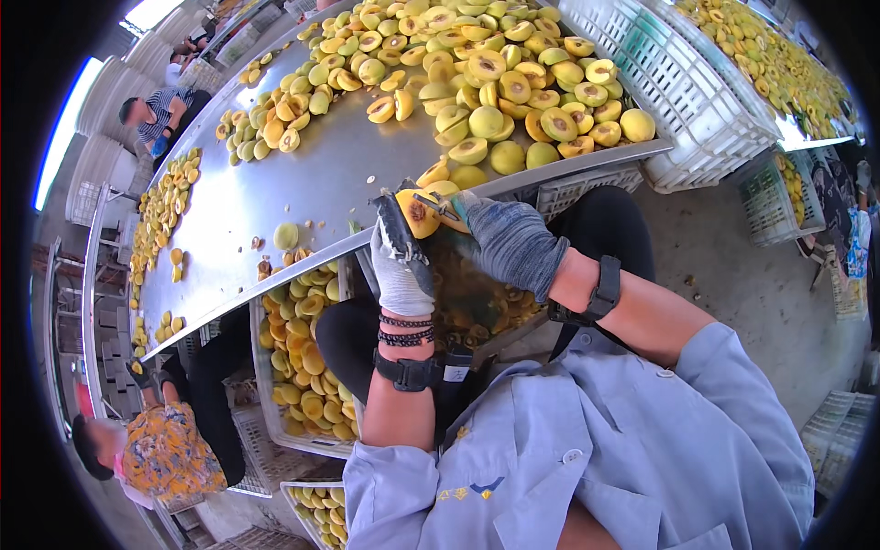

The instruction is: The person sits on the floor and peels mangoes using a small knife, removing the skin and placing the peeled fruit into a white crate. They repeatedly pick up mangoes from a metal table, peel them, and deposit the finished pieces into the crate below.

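Observation:
My left hand (404, 268), in a pale knit glove with torn dark material over its fingers, holds a yellow peach half (415, 218). The cut face is turned up and shows a brown pit hollow. My right hand (512, 240), in a grey knit glove, grips a small pitting tool (445, 209). Its metal end meets the cut face. Both hands are over the near edge of a metal table (371, 148). Just beyond the held half lie more peach halves (469, 176), some partly hidden by my fingers.
A large heap of peach halves (488, 65) covers the table's right part. Below the edge stands a crate (258, 371) full of halves. A white plastic crate (680, 89) adjoins the table's right end. Two co-workers (175, 440) (161, 113) sit along the left.

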Demonstrator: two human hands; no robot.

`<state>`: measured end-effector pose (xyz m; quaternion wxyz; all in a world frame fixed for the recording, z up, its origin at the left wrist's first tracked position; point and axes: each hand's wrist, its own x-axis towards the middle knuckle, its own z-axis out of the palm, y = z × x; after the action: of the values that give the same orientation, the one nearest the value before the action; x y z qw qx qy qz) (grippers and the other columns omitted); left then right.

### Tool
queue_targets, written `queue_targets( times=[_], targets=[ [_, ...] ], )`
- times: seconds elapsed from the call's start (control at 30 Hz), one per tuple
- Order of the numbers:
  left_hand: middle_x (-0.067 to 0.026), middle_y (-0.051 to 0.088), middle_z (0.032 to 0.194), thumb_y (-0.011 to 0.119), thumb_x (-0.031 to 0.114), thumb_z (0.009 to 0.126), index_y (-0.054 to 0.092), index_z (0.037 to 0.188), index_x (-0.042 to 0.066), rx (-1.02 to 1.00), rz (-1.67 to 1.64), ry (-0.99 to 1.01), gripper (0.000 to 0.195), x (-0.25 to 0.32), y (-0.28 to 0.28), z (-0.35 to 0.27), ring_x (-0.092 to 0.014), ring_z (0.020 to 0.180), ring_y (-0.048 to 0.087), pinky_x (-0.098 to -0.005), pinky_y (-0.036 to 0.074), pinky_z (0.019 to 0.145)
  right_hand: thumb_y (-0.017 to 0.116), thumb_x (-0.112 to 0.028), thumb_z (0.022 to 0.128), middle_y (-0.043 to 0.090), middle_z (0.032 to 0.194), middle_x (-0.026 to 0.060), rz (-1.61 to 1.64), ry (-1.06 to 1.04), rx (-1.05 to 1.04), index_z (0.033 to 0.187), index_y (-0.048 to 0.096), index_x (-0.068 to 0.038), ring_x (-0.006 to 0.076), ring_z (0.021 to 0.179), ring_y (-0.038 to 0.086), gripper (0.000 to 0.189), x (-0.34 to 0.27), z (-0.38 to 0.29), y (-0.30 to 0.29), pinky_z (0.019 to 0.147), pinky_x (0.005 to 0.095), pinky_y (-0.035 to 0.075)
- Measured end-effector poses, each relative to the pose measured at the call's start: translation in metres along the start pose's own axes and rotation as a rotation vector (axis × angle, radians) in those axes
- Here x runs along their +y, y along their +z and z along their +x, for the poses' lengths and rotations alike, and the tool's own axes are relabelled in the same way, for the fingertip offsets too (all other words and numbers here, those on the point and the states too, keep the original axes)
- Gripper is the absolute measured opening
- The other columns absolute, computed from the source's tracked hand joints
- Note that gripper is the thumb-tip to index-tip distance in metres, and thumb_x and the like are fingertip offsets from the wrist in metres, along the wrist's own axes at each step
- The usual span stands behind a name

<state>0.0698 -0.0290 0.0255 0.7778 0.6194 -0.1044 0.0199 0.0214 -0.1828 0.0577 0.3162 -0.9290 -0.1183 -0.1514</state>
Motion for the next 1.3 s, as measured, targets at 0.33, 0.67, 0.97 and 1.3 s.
queue_targets(
  times=[0.33,0.67,0.97,1.3],
  targets=[
    [-0.0006,0.057,0.081,0.045,0.016,0.092,0.057,0.095,0.001,0.189,-0.021,-0.096,0.020,0.000,-0.005,-0.025,-0.008,0.067,0.053,-0.0222,0.046,0.060,0.057,-0.019,0.074,0.060,0.079,0.0206,-0.086,-0.114,-0.360,0.102,0.048,0.004,0.0328,0.071,0.060,0.037,-0.011,-0.014,-0.002,0.062,0.0407,0.048],
    [-0.0097,0.059,0.087,0.048,0.015,0.090,0.055,0.102,-0.005,0.196,0.358,0.146,0.023,0.022,0.008,-0.030,-0.015,0.080,0.054,-0.0257,0.044,0.075,0.058,-0.014,0.076,0.052,0.061,0.0076,0.963,0.374,-0.606,0.097,0.049,0.000,0.0150,0.044,0.051,0.026,-0.019,-0.010,-0.005,0.038,0.0281,0.041],
    [-0.0077,0.060,0.087,0.049,0.016,0.090,0.056,0.102,-0.002,0.119,-0.027,-0.108,0.023,-0.024,-0.006,-0.046,-0.015,0.076,0.057,-0.0259,0.048,0.070,0.057,-0.017,0.078,0.050,0.057,0.0026,1.075,0.491,-0.712,0.088,0.050,-0.003,0.0099,0.039,0.046,0.019,-0.008,-0.033,0.002,0.033,0.0233,0.037],
    [-0.0077,0.059,0.091,0.046,0.028,0.091,0.051,0.107,0.003,0.230,-0.373,-0.278,0.030,-0.016,-0.014,-0.040,-0.018,0.078,0.060,-0.0280,0.051,0.067,0.059,-0.022,0.079,0.058,0.068,0.0095,0.932,0.434,-0.528,0.090,0.053,-0.004,0.0193,0.053,0.058,0.022,0.013,-0.031,0.007,0.047,0.0302,0.045]
  ],
)
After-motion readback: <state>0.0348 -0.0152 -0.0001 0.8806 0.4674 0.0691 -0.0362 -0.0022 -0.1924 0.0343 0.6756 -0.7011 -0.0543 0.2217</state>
